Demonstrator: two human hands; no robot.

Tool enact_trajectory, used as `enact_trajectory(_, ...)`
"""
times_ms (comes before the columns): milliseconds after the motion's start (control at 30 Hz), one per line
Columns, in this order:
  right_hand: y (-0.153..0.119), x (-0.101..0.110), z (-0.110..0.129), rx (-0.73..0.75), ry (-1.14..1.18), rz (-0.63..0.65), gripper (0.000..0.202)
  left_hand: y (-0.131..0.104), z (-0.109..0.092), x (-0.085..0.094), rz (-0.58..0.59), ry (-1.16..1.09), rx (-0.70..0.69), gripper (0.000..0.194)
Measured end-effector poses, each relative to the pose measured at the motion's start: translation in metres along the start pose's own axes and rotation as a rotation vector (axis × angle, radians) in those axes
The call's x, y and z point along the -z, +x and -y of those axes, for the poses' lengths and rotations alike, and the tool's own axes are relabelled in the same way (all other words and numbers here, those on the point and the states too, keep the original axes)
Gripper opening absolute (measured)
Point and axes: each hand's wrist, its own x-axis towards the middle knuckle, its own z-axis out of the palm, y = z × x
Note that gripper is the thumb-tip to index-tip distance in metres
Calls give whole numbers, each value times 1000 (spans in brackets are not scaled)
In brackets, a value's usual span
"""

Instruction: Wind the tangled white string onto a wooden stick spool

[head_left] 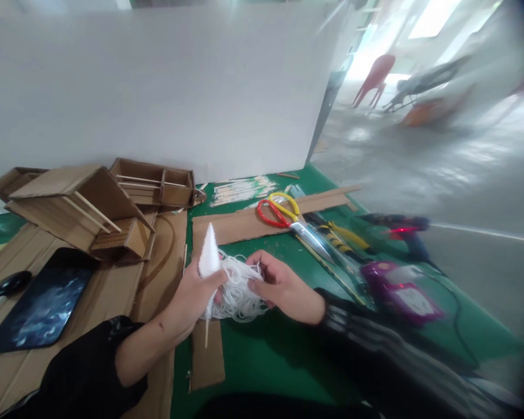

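White string [244,294] hangs in a loose tangle between the two hands in the head view, over the green table [262,366], with the fingers of the right hand [283,288] closed on its strands. The left hand [198,291] grips a white cone [209,253], point up, with a thin stick [206,334] jutting from below, just beside the string. Beyond them, scissors [296,226] lie partly over a cardboard strip [236,226], and a dark tablet [43,302] rests at left near cardboard boxes [65,189].

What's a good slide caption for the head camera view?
Left hand grips a white cone-shaped piece with a thin pale stick; right hand holds tangled white string above a green tabletop.
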Motion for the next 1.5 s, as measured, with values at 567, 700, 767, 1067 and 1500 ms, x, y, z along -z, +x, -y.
enact_trajectory(567, 2, 0, 0, 90, -133, -108, 19, -1, -1, -1, 100, 58, -54, 40)
enact_trajectory(700, 1, 3, -1, 131, -329, -128, 13, 0, 0, -1, 18, -25, 49, 40)
enact_trajectory(767, 0, 6, 0, 125, -375, -131, 12, 0, -1, -1, -9, -65, 89, 42)
enact_trajectory(1067, -1, 10, 5, 184, -507, -279, 13, -3, 1, -3, 21, -126, 81, 44)
enact_trajectory(1500, -4, -4, 2, 573, -795, -259, 9, -3, 1, -2, 61, 13, -22, 38)
